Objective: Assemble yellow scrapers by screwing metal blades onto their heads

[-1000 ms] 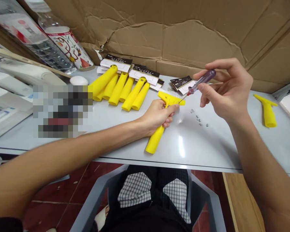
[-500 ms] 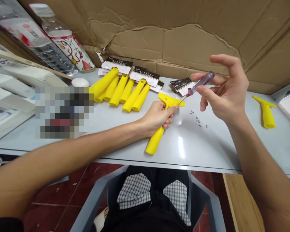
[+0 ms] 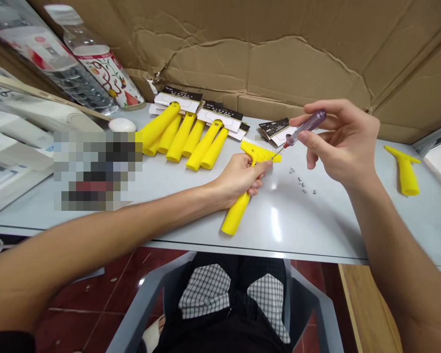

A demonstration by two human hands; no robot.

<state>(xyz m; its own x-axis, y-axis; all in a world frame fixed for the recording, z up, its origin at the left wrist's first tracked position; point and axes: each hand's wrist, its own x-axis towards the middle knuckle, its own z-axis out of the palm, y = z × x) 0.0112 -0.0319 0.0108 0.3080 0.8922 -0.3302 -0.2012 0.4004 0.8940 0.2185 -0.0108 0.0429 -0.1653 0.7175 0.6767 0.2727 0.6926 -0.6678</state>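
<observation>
- Operation in hand (judged): fastening work at the head of the yellow plastic scraper, with the tip of the screwdriver brought to that head. Whether the tip is seated in a screw cannot be determined.
- Next-move requirement (judged): keep the tip square to the head and the scraper steady.
- Scraper condition: one-piece bright yellow body, long tapered handle, wide flat head angled away from the operator. It lies on the white table, supported in the left hand.
- Far left of the scraper: a clear plastic bottle and a bottle with a floral label lie against the corrugated cardboard sheet.
- Left of the scraper: loose yellow handles lie in a row, with black-and-white card packaging behind them.
- Left hand: fingers closed around the scraper neck, thumb lying along the head; firm hold.
- Right of the scraper: right hand raised above the table. Thumb and forefinger pinch the purple translucent screwdriver handle; remaining fingers partly open, holding nothing else.
- Further right: small metal screws lie scattered on the table.
- Far right: a second yellow scraper lies alone.
</observation>
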